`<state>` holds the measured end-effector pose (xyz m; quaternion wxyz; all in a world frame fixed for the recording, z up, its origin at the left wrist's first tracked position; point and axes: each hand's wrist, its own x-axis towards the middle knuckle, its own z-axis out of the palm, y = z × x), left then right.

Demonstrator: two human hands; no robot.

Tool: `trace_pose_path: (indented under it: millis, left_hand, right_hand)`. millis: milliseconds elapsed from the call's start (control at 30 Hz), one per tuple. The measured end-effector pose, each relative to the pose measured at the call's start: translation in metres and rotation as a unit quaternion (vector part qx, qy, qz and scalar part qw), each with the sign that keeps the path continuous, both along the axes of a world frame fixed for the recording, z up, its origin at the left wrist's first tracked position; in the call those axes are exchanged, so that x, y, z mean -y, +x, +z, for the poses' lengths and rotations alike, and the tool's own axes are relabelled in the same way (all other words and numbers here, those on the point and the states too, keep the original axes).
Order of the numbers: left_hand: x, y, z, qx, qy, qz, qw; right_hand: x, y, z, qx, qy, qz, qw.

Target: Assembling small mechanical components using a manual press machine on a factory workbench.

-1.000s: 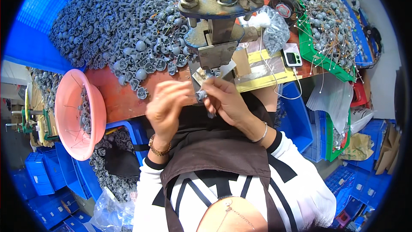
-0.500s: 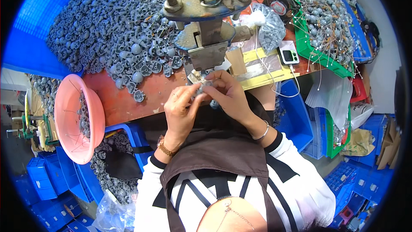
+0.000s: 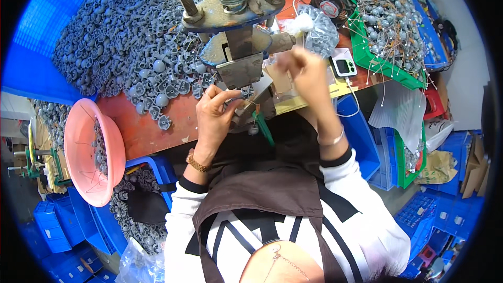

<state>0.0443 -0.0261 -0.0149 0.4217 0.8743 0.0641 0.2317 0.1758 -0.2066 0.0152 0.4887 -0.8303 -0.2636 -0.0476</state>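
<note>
My left hand (image 3: 214,112) is under the head of a bench press (image 3: 238,68), thumb and forefinger closed on a small grey plastic part (image 3: 245,92). A thin wire seems to run from that part toward the right. My right hand (image 3: 310,76) is raised to the right of the press, above the yellow-taped area; its fingertips are smeared by motion, and whether they hold anything is unclear. Just below the press a green handle-like piece (image 3: 264,128) slants down, with a small copper-coloured bit at its top.
Loose grey plastic parts (image 3: 126,47) heap on the red table (image 3: 131,126) at left. A pink basin (image 3: 112,178) stands at the left edge. On the right are a green crate (image 3: 364,55) of wired parts, a small fan (image 3: 330,8), a plastic bag (image 3: 320,34) and a white device (image 3: 343,64).
My right hand has left the part and moved right and up, away from my left hand. The green piece below the press now shows. The whole view has shifted slightly.
</note>
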Motion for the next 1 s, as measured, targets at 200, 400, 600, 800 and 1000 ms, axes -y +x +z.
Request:
trace_pose_path:
  millis: [200, 400, 600, 800, 1000]
  left_hand:
    - [0.022, 0.003, 0.001, -0.004, 0.019, 0.070, 0.997]
    - [0.023, -0.002, 0.004, 0.013, 0.015, 0.084, 0.996]
    - [0.021, -0.006, 0.012, -0.030, 0.072, 0.071, 0.994]
    - [0.001, -0.035, 0.012, -0.149, 0.079, -0.011, 0.986]
    - [-0.017, -0.095, 0.074, 0.056, -0.461, 0.016, 0.885]
  right_hand:
    - [-0.047, 0.088, 0.084, -0.111, 0.336, 0.200, 0.914]
    - [0.009, -0.035, 0.067, 0.362, 0.181, -0.042, 0.913]
    - [0.044, -0.073, 0.047, 0.332, 0.198, 0.156, 0.909]
    - [0.037, 0.030, 0.128, 0.184, 0.267, 0.026, 0.946]
    - [0.129, 0.269, 0.054, 0.225, -0.201, -0.268, 0.915]
